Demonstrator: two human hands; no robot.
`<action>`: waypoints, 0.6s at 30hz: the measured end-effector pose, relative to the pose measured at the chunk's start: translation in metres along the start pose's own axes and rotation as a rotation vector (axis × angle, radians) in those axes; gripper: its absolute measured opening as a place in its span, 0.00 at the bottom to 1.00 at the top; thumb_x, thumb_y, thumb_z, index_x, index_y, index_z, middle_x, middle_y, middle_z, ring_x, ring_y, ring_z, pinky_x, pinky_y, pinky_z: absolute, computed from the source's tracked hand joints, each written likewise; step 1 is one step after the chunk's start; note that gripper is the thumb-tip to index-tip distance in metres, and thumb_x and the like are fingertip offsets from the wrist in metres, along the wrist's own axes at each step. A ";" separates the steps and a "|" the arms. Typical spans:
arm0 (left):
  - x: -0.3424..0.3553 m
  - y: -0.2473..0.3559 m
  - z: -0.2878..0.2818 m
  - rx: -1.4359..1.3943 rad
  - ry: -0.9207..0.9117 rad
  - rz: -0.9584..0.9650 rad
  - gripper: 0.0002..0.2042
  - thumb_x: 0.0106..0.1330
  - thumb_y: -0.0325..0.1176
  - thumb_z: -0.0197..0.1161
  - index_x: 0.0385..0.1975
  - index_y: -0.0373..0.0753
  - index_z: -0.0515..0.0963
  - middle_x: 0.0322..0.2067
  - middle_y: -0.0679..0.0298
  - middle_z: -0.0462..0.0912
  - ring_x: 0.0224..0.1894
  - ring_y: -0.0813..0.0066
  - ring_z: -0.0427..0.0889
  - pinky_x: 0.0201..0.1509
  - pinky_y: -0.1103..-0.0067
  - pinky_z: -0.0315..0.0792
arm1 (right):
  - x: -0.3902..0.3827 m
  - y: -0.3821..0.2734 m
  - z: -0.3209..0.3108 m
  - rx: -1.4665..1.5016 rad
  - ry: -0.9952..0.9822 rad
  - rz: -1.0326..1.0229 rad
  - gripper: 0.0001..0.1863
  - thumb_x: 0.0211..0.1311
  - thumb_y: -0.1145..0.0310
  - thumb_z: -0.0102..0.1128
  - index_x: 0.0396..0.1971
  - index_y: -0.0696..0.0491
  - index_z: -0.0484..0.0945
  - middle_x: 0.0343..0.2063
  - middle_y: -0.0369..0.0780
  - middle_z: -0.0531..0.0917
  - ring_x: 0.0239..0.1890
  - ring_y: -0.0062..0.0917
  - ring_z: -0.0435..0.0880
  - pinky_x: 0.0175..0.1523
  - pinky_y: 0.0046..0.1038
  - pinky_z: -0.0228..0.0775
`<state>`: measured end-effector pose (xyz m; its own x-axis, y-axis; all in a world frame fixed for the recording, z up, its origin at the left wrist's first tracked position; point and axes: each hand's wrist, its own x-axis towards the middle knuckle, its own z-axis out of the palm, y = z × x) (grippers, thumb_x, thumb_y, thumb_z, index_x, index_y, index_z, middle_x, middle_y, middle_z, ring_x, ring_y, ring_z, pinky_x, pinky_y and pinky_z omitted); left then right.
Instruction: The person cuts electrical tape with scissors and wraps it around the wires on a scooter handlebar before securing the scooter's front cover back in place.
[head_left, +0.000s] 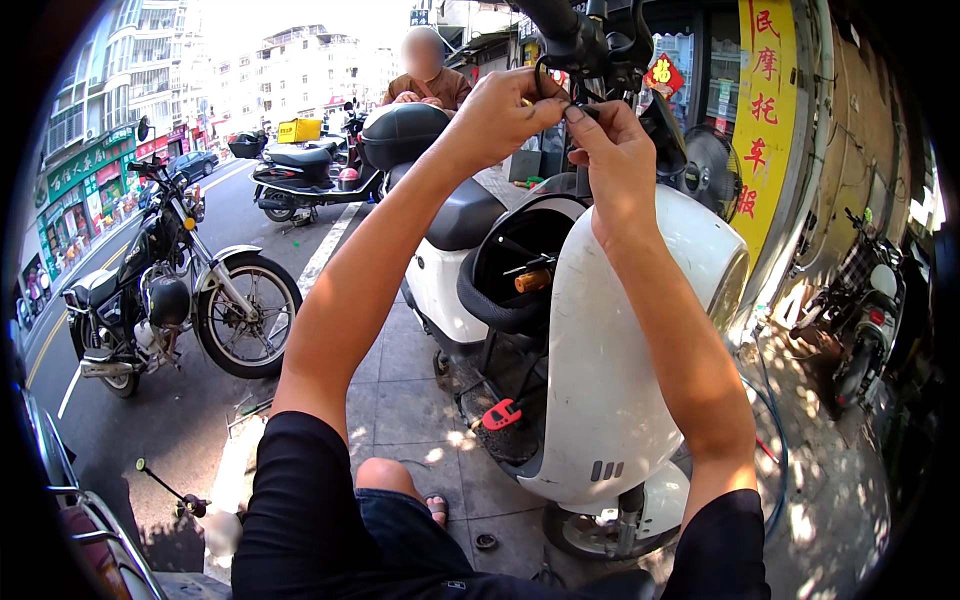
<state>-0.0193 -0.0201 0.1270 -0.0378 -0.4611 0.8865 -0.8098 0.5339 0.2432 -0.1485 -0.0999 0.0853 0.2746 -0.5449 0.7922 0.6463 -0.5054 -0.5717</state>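
My left hand [515,112] and my right hand [612,140] meet just below the handlebar [578,42] of a white scooter [620,350]. Both hands pinch a thin black cable [541,82], which loops up beside the left fingers. The small dark piece between my fingertips is mostly hidden. Under my arms, a black padded bowl [500,312], like an upturned helmet, rests in the scooter's footwell. A screwdriver with an orange handle [533,281] lies inside it. Lower down, a red flat object [502,414] sits by the footboard.
A black motorcycle [165,285] stands at the left. Behind the scooter's seat [466,213] is a black top box [403,135], with a person [435,85] beyond it. A fan [712,170] stands by the shop at right. A blue hose [775,430] runs along the ground.
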 end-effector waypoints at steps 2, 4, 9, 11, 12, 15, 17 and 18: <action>0.001 -0.003 0.002 0.006 -0.015 -0.017 0.13 0.60 0.37 0.61 0.35 0.32 0.79 0.24 0.65 0.80 0.21 0.83 0.74 0.23 0.81 0.69 | 0.001 0.000 0.001 0.027 -0.015 0.005 0.07 0.61 0.66 0.63 0.31 0.53 0.76 0.27 0.30 0.78 0.31 0.13 0.75 0.37 0.19 0.66; 0.000 -0.006 0.006 0.008 -0.036 -0.023 0.13 0.63 0.37 0.59 0.38 0.33 0.78 0.25 0.69 0.79 0.16 0.88 0.72 0.13 0.85 0.68 | 0.001 0.000 0.001 0.051 -0.020 0.012 0.07 0.61 0.67 0.63 0.32 0.53 0.76 0.28 0.30 0.78 0.33 0.13 0.75 0.38 0.19 0.67; -0.008 -0.011 0.017 -0.051 0.125 -0.028 0.12 0.64 0.36 0.58 0.39 0.34 0.78 0.28 0.67 0.82 0.17 0.90 0.71 0.13 0.88 0.64 | 0.001 -0.004 0.004 0.108 -0.052 0.072 0.06 0.62 0.69 0.61 0.33 0.52 0.74 0.31 0.32 0.79 0.37 0.16 0.79 0.41 0.23 0.71; -0.012 -0.013 0.021 -0.090 0.152 -0.014 0.12 0.64 0.36 0.58 0.40 0.34 0.78 0.28 0.67 0.83 0.18 0.90 0.71 0.13 0.88 0.62 | 0.001 -0.006 0.007 0.115 -0.056 0.058 0.07 0.61 0.68 0.62 0.33 0.54 0.74 0.29 0.33 0.78 0.33 0.16 0.77 0.38 0.21 0.72; -0.014 -0.014 0.022 -0.126 0.176 -0.004 0.12 0.64 0.36 0.59 0.40 0.35 0.79 0.29 0.67 0.83 0.18 0.91 0.71 0.14 0.89 0.60 | 0.001 -0.007 0.008 0.127 -0.048 0.049 0.09 0.60 0.68 0.62 0.33 0.57 0.74 0.27 0.34 0.77 0.30 0.16 0.76 0.35 0.20 0.72; -0.017 -0.016 0.024 -0.231 0.196 0.008 0.12 0.64 0.36 0.60 0.40 0.36 0.78 0.28 0.68 0.83 0.18 0.92 0.70 0.14 0.89 0.59 | 0.002 -0.009 0.011 0.169 -0.036 0.093 0.09 0.60 0.67 0.63 0.33 0.56 0.74 0.28 0.34 0.77 0.30 0.17 0.76 0.35 0.20 0.72; -0.017 -0.015 0.026 -0.203 0.197 0.038 0.12 0.64 0.37 0.60 0.40 0.36 0.78 0.28 0.68 0.83 0.17 0.92 0.69 0.14 0.90 0.58 | 0.003 -0.011 0.012 0.177 -0.036 0.114 0.10 0.60 0.67 0.63 0.33 0.56 0.74 0.29 0.34 0.77 0.30 0.17 0.76 0.35 0.20 0.71; -0.018 -0.015 0.026 -0.190 0.199 0.051 0.12 0.64 0.37 0.61 0.40 0.36 0.78 0.28 0.68 0.82 0.17 0.92 0.69 0.14 0.90 0.58 | 0.003 -0.011 0.013 0.182 -0.039 0.137 0.10 0.60 0.66 0.63 0.33 0.56 0.75 0.30 0.34 0.78 0.30 0.17 0.76 0.36 0.21 0.71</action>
<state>-0.0221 -0.0386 0.0972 0.0556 -0.2922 0.9547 -0.6848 0.6847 0.2494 -0.1459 -0.0872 0.0967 0.3933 -0.5721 0.7197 0.7182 -0.2975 -0.6290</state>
